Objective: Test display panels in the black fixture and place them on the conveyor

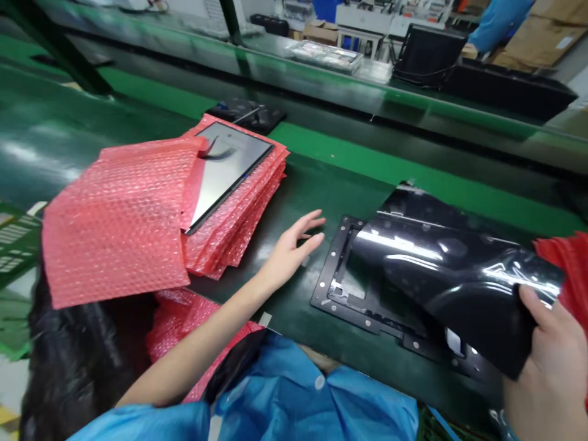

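My right hand [551,343] grips the right end of a glossy black sheet of film [427,257], thumb on top. The film is bent and lies slanting over a black frame [328,285] with silvery dots along its border, hiding much of it. My left hand [296,248] hovers or rests just left of that frame, fingers apart, with nothing in it. Left of it, a flat display panel [229,165] lies on a stack of pink bubble-wrap bags [234,245]. A pink bubble-wrap bag [124,226] covers the panel's left side.
More red bags [567,263] sit at the right edge. A black device [245,113] lies behind the stack. Across the green workbench [316,184] runs a raised glass shelf with a black monitor [429,55]. A person's blue sleeve [498,24] shows at the back.
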{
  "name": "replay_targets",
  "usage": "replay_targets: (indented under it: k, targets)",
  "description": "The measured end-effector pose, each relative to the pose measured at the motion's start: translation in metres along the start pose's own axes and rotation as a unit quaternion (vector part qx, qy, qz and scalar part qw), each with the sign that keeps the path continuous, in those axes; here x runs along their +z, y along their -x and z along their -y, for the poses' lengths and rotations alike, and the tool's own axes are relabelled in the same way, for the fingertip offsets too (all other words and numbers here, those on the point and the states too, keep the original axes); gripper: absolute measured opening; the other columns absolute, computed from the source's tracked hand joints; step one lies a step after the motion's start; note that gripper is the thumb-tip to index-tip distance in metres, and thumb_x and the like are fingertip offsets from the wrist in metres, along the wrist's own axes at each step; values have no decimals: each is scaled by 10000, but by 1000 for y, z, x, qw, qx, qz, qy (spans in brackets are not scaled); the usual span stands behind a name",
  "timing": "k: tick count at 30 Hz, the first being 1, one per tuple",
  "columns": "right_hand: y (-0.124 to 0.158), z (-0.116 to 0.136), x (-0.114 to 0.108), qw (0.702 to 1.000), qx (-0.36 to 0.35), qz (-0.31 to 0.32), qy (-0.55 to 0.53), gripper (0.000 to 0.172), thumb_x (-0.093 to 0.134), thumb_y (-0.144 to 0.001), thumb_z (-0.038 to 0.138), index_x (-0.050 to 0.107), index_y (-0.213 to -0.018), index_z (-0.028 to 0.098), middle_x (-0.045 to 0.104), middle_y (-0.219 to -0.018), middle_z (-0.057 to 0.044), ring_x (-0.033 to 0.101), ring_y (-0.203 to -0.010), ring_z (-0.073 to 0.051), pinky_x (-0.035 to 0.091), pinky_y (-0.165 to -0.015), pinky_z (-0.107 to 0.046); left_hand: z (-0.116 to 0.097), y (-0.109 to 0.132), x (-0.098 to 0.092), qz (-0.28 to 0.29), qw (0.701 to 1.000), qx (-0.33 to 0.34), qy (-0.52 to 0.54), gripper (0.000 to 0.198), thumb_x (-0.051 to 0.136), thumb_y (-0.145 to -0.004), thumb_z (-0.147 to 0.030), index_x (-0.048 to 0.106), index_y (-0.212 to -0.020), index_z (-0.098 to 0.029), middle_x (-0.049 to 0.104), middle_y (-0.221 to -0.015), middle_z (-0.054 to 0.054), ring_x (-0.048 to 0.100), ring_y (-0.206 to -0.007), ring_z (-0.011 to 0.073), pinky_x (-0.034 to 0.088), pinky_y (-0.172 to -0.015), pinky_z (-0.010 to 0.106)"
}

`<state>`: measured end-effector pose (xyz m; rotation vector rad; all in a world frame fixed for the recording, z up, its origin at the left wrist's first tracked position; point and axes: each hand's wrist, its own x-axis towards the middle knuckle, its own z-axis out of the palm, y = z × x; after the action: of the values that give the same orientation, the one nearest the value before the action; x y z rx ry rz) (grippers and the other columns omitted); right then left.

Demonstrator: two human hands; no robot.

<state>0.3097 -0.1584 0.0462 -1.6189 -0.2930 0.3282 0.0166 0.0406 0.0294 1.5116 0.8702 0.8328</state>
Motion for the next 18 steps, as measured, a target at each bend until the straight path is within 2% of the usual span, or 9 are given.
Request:
replay_targets:
  k: [2, 4, 7, 10, 12, 14, 16, 18]
  targets:
    - [2, -5, -2, 997, 59, 44, 13, 228, 848, -730, 375, 786, -920, 266, 751, -902, -86, 727, -741, -355, 630, -661, -473, 12, 1, -2, 42, 998, 6, -56, 622, 628, -889, -478, 522, -1426, -184, 598, -1412, 161, 515, -1349, 298, 311, -1153, 471]
    - [7, -8, -1, 993, 74, 87, 28, 257, 832, -752, 385, 792, -989, 296, 754, -942, -78, 728, -752, -364, 635, -686, -487, 18, 4, 0, 92, 989, 30, -115, 653, 612, -897, -501, 482, -1465, -205, 526, -1489, 149, 438, -1415, 299, 242, -1188, 493]
    - [10, -15, -2, 990, 39, 112, 77, 273, 816, -774, 396, 796, -1037, 327, 745, -1041, -67, 725, -810, -371, 647, -686, -477, 22, 6, 6, 146, 966, 64, -202, 761, 644, -877, -558, 418, -1514, -209, 397, -1583, 150, 328, -1482, 310, 206, -1205, 494]
    - [1, -30, -16, 980, -50, 118, 152, 277, 799, -809, 382, 777, -1085, 394, 712, -1159, -1, 688, -1001, -358, 663, -697, -415, 25, 6, 10, 173, 946, 96, -256, 877, 675, -849, -600, 350, -1551, -186, 349, -1605, 167, 271, -1509, 310, 207, -1208, 473]
    - [-6, -39, -27, 967, -114, 114, 198, 276, 775, -848, 364, 756, -1113, 440, 688, -1202, 58, 608, -1165, -333, 661, -789, -378, 27, 6, 11, 183, 938, 111, -272, 904, 674, -843, -616, 330, -1559, -183, 339, -1610, 165, 256, -1516, 304, 203, -1209, 464]
    - [-9, -41, -33, 955, -149, 112, 231, 302, 765, -870, 353, 736, -1150, 461, 660, -1245, 106, 502, -1297, -314, 624, -938, -389, 28, 6, 11, 185, 935, 116, -280, 899, 665, -843, -632, 328, -1560, -207, 335, -1613, 152, 253, -1518, 301, 203, -1208, 467]
    - [-5, -35, -29, 951, -150, 118, 243, 286, 756, -881, 370, 734, -1152, 459, 637, -1278, 132, 428, -1362, -314, 544, -1073, -442, 29, 6, 12, 181, 935, 117, -283, 881, 653, -849, -638, 327, -1561, -234, 336, -1615, 136, 257, -1517, 297, 206, -1205, 468]
    - [4, -23, -18, 948, -153, 144, 238, 223, 725, -900, 413, 747, -1119, 448, 649, -1265, 121, 391, -1391, -319, 462, -1147, -502, 30, 6, 13, 174, 935, 119, -284, 879, 647, -854, -638, 319, -1564, -237, 346, -1612, 131, 266, -1514, 293, 213, -1202, 460]
